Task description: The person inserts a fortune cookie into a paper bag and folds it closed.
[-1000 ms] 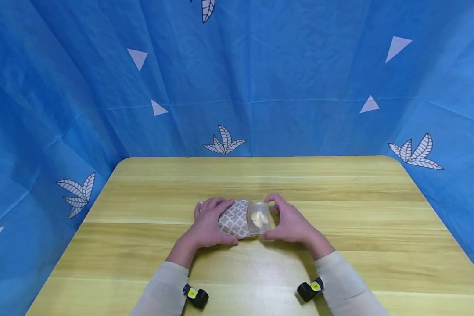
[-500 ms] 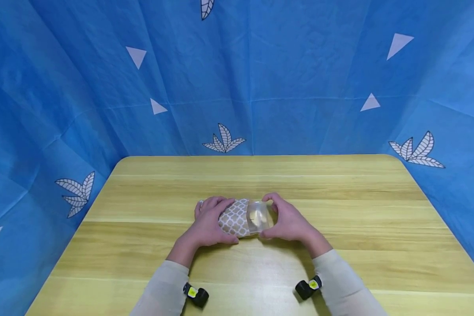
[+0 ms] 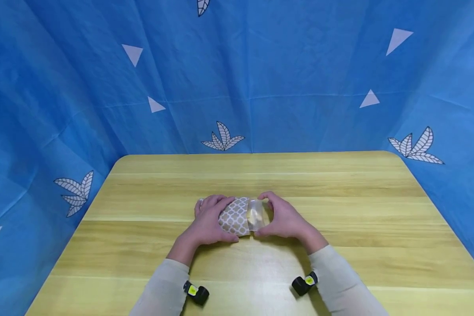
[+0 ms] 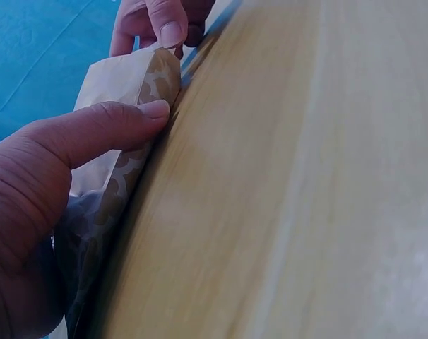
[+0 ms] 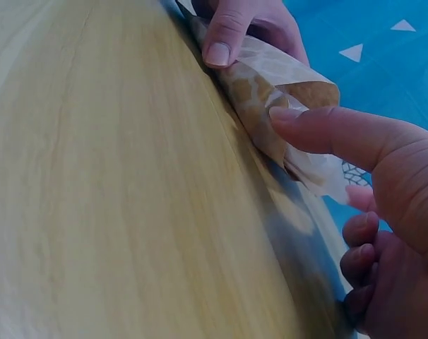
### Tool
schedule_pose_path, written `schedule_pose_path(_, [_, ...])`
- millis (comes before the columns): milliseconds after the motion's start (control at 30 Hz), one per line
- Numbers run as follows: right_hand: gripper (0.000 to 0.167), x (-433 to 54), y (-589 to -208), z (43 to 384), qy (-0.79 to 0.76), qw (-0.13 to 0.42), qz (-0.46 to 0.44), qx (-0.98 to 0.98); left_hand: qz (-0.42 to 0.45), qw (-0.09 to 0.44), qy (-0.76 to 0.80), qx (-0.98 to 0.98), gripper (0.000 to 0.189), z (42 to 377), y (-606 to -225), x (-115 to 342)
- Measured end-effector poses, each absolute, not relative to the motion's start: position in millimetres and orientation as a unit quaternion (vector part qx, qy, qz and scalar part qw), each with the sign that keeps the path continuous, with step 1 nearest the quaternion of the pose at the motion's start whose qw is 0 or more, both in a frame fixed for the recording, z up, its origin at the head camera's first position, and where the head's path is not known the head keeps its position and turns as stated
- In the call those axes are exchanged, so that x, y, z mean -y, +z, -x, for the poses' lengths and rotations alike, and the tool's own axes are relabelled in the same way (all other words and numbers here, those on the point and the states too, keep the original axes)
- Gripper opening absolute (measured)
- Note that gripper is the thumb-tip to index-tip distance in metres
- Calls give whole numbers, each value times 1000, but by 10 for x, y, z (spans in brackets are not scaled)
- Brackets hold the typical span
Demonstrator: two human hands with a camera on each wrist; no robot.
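Observation:
A paper bag [image 3: 235, 217] with a brown and white lattice pattern lies on its side on the table. My left hand [image 3: 209, 221] grips it from the left, and in the left wrist view the thumb [image 4: 129, 123] presses along its edge. Out of the bag's open right end sticks a clear plastic package [image 3: 254, 215] with something pale inside; its exact contents cannot be made out. My right hand [image 3: 286, 218] holds the package's outer end between thumb and fingers. In the right wrist view the thumb tip lies against the plastic [image 5: 316, 169] at the bag's mouth.
The wooden table [image 3: 320, 175] spreads around both hands. A blue curtain [image 3: 300, 66] with white leaves and triangles hangs along its back and sides. Small black cameras [image 3: 199, 295] sit on both wrists.
My right hand has moved left, sliding the clear package deeper into the paper bag, so less plastic shows. The left hand and bag stay in place. The head view has tilted slightly.

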State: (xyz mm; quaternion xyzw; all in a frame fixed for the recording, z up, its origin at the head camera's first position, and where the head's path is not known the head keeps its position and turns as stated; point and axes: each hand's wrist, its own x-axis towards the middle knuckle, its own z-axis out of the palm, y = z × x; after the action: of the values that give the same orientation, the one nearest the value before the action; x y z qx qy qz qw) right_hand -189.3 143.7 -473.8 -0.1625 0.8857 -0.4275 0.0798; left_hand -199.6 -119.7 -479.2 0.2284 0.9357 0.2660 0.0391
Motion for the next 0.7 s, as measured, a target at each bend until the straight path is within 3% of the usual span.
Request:
schedule_pose_path(333, [111, -1528, -4758, 1904, -443, 97, 176, -874, -224, 42, 266, -937, 110, 1998, -4784, 1205])
schedule_pose_path(700, [70, -1707, -4799, 1896, -495, 80, 206, -840, -226, 43, 274, -934, 110, 1986, -4778, 1241])
